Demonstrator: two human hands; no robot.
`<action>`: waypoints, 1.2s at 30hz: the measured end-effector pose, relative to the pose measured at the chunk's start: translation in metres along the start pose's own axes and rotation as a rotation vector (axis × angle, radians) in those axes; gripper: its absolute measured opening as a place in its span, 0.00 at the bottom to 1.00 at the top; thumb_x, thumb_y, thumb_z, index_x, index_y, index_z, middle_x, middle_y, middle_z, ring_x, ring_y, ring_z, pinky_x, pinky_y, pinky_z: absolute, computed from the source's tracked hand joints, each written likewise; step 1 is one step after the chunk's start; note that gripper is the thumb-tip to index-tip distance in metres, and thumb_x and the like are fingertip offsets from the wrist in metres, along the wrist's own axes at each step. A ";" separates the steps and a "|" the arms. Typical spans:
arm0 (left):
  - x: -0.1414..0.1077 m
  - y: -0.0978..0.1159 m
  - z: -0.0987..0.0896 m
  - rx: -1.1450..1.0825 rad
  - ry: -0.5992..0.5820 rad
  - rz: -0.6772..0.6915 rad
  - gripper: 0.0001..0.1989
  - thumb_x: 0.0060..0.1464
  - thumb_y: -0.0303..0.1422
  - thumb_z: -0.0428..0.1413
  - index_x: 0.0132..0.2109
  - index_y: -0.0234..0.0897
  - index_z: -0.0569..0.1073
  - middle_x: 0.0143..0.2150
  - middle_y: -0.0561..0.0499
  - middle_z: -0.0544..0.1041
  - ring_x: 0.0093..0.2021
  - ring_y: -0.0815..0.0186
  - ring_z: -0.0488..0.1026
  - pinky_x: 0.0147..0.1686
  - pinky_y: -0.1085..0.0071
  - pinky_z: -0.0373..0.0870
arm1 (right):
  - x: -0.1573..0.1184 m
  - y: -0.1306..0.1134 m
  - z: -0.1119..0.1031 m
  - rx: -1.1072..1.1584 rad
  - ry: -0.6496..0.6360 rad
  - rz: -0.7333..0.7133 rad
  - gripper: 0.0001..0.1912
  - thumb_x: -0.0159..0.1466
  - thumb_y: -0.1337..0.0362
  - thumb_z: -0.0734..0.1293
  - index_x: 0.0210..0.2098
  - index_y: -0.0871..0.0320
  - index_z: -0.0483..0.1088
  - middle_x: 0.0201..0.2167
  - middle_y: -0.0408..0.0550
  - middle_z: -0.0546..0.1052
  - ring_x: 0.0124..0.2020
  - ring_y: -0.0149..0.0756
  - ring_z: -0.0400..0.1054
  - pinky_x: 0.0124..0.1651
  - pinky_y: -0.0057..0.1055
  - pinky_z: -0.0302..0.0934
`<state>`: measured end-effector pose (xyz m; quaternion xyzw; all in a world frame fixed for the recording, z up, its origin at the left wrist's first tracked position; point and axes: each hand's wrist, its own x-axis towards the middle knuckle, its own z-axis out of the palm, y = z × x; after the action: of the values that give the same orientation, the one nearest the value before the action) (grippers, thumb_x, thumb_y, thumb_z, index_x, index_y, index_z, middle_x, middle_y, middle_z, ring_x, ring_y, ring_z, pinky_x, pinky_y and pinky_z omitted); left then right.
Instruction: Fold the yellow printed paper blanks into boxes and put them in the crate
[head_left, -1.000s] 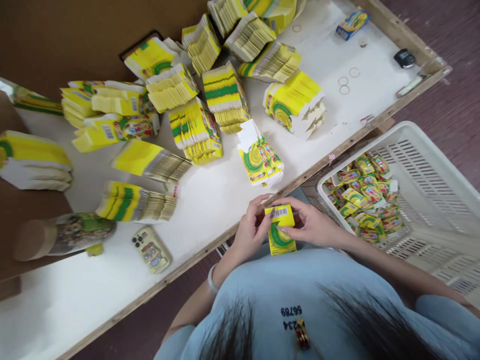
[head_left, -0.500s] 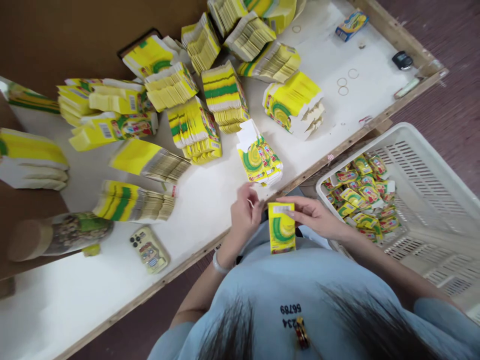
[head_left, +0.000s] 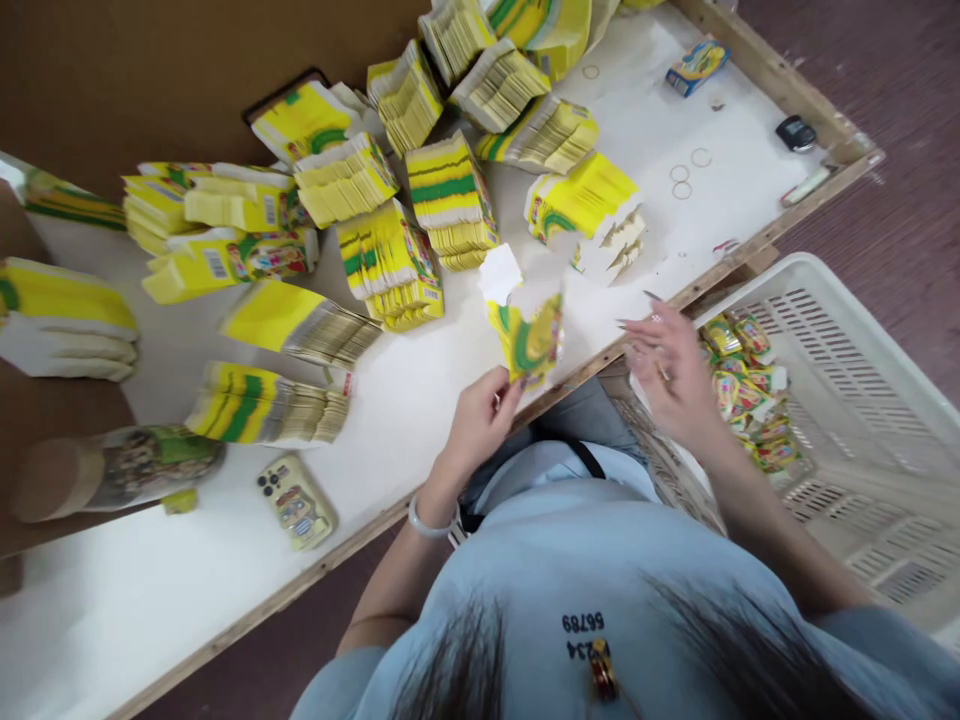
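Note:
My left hand [head_left: 480,415] is closed, thumb and fingers pinching the lower edge of a yellow and green carton [head_left: 538,345], which is tilted and a little blurred. Behind that carton, a white flap [head_left: 500,272] of a small pile of like cartons shows on the table. My right hand [head_left: 671,375] is beside the table's front edge, over the near rim of the crate. Its fingers are apart, somewhat smeared, and nothing shows in them.
Bundles of yellow cartons [head_left: 450,185] cover the back of the white table [head_left: 420,400]. A phone [head_left: 298,503] and a jar [head_left: 142,465] lie at left. Rubber bands [head_left: 681,190] and a blue box [head_left: 697,67] lie at right. The white crate [head_left: 847,350] holds small filled boxes [head_left: 750,390].
The yellow box has left my right hand, which has moved right to the crate's rim. My left hand, empty before, now grips a carton at the small pile.

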<state>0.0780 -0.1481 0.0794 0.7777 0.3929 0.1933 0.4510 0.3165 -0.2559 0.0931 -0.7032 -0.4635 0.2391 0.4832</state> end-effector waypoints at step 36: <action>-0.027 0.011 0.037 -0.341 -0.049 0.071 0.26 0.73 0.46 0.47 0.69 0.36 0.64 0.62 0.37 0.76 0.58 0.55 0.75 0.59 0.59 0.72 | -0.017 -0.010 0.086 0.254 0.225 0.004 0.17 0.73 0.49 0.64 0.52 0.52 0.75 0.43 0.48 0.85 0.46 0.43 0.81 0.50 0.38 0.75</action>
<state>0.0908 -0.1926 0.0714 0.7079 0.3157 0.2536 0.5787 0.2374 -0.2308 0.0644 -0.6595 -0.3711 0.2165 0.6168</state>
